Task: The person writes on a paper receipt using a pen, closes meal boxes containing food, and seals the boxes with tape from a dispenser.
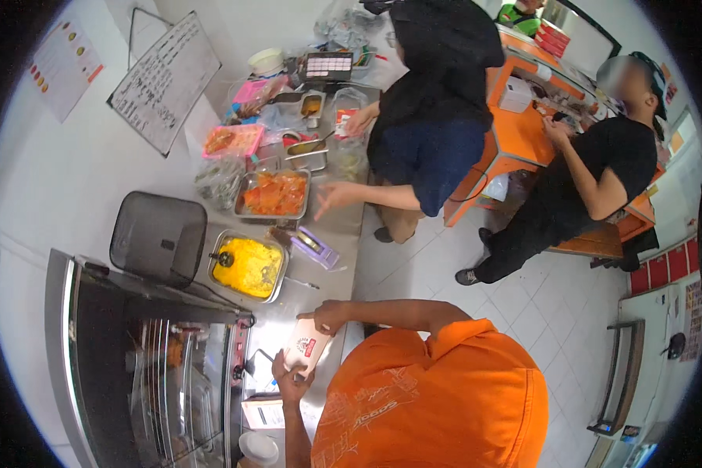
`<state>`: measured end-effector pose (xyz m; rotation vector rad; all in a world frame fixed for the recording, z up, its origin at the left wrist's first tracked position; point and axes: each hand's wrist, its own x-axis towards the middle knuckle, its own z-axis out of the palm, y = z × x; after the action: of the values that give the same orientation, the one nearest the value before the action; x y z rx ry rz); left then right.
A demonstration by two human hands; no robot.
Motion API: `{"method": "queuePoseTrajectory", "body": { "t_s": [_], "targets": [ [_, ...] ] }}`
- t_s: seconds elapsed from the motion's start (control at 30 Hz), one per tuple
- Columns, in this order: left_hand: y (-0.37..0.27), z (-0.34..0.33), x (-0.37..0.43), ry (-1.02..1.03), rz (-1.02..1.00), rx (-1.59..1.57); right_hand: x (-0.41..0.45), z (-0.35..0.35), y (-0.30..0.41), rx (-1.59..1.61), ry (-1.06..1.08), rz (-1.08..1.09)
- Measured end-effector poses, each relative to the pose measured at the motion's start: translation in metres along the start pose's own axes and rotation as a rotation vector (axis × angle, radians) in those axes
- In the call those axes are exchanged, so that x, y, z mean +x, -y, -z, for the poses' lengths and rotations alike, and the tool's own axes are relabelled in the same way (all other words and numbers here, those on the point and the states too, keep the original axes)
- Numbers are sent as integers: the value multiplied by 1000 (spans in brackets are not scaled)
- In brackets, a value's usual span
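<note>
A small cardboard food box (305,350), printed with a logo and writing, is held between both my hands over the steel counter (342,272). At the box's upper end is my right hand (330,316), fingers on its edge. Its lower end lies in the grip of my left hand (292,375), thumb across the face. Just beyond, a metal tray of yellow food (248,266) holds a black-knobbed utensil (225,258). Beside that tray sits a purple tape dispenser (316,248). Farther along is a metal tray of orange-red food (274,194).
A glass-fronted food display case (181,374) borders my left hand. White lids (258,448) and a printed carton (263,413) lie near it. A co-worker in black (439,88) reaches over the counter; another person (591,169) stands by an orange counter (518,134).
</note>
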<state>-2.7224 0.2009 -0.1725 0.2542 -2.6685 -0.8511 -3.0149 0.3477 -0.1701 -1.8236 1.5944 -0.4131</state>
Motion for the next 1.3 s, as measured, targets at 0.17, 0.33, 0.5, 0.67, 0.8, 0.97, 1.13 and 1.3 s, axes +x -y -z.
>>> {"method": "queuePoseTrajectory", "body": {
  "t_s": [0.17, 0.33, 0.5, 0.67, 0.8, 0.97, 1.13, 1.3],
  "targets": [
    [-24, -19, 51, 206, 43, 109, 1, 2, -3, 52, 42, -44],
    [-29, -29, 63, 207, 50, 111, -9, -3, 5, 50, -88, -36],
    [-26, -37, 64, 9, 32, 201, -25, -22, -28, 230, -709, 114],
    [-9, -62, 54, -276, 211, 205, -37, 40, -46, 82, -1373, -660],
    [-30, -48, 73, -198, 323, 164, -25, 80, -100, 137, -1119, -837],
    [-38, -33, 83, -173, 340, 160, -40, 59, -145, 1292, -899, -558],
    [-33, -35, 72, -167, 426, 161, -51, 2, -125, 930, -1182, -455],
    [-28, -28, 80, -67, 430, -60, -62, -13, -159, 157, -978, -888]
  ]
}}
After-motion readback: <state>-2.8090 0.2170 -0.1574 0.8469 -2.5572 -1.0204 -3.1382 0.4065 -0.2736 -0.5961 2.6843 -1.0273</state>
